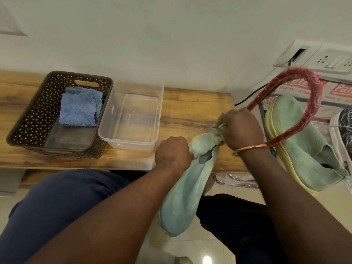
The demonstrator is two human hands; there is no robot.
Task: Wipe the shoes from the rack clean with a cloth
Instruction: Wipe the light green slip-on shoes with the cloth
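Observation:
A pale green knit shoe hangs over my lap, toe toward me. My left hand grips its collar edge. My right hand is closed on a small bunched cloth pressed at the shoe's heel opening. The matching green shoe with a yellow sole lies on the rack at the right, under its red-wrapped curved bar. A folded blue cloth lies in the brown basket at the left.
A clear plastic tub stands on the wooden bench beside the basket. Another patterned shoe sits at the far right edge. A wall socket panel and a black cable are behind the rack.

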